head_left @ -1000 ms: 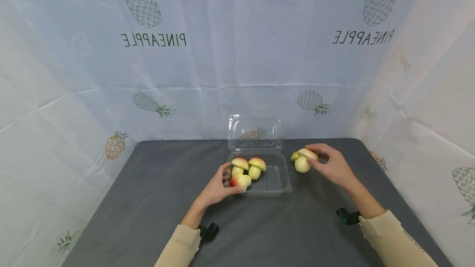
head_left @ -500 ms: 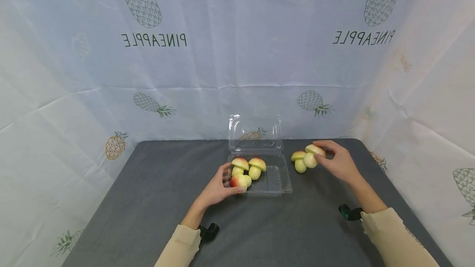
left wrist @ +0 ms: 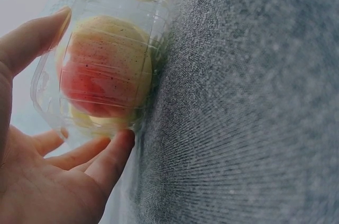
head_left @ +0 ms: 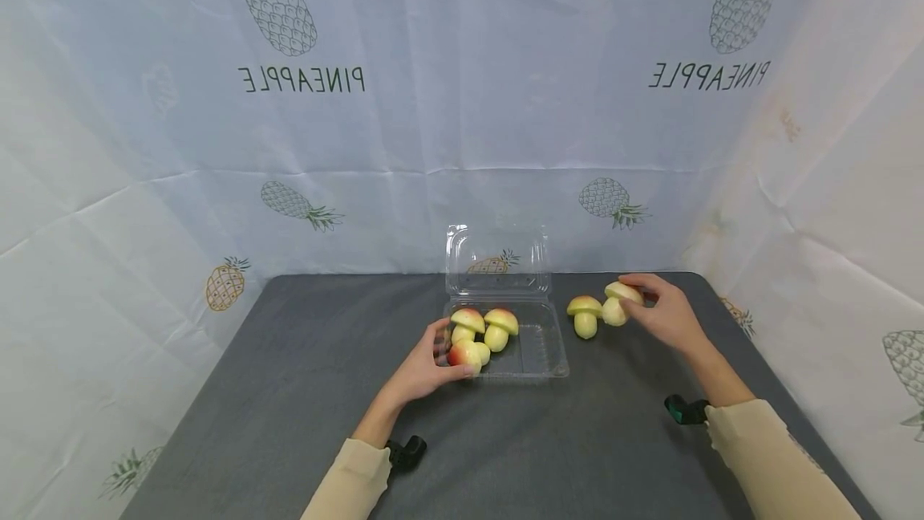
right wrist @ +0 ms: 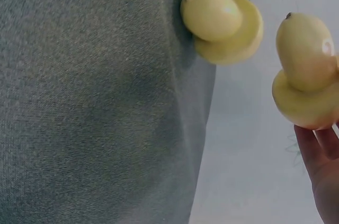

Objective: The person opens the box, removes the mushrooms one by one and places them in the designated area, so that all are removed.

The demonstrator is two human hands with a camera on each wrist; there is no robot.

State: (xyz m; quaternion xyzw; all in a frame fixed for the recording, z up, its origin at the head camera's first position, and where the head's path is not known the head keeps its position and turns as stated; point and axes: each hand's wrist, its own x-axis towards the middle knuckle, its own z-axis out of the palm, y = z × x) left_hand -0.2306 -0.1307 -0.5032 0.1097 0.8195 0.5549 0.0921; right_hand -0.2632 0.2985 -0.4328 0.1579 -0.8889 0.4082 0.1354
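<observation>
My left hand [head_left: 426,363] grips the near left corner of an open clear plastic clamshell container [head_left: 540,353], thumb and fingertips on its walls in the left wrist view. Inside, at the left, lie 3 yellow mushroom-shaped pieces with red-tinged caps; the nearest piece [left wrist: 106,70] shows red through the wall. To the container's right, my right hand [head_left: 666,315] holds another mushroom-shaped piece [right wrist: 304,49] by its cap, stem toward the camera in the right wrist view. Just left of it, a similar mushroom-shaped piece [head_left: 585,318] stands upright on the table.
The container's clear lid [head_left: 496,259] stands raised at the back, near the pineapple-print cloth [head_left: 462,119] that hangs behind the table. A dark grey cover [head_left: 534,448] lies over the table. Cloth also hangs at both sides.
My right hand has moved right with its mushroom-shaped piece, away from the one standing on the table, which now shows whole and more upright. My left hand has stayed on the container.
</observation>
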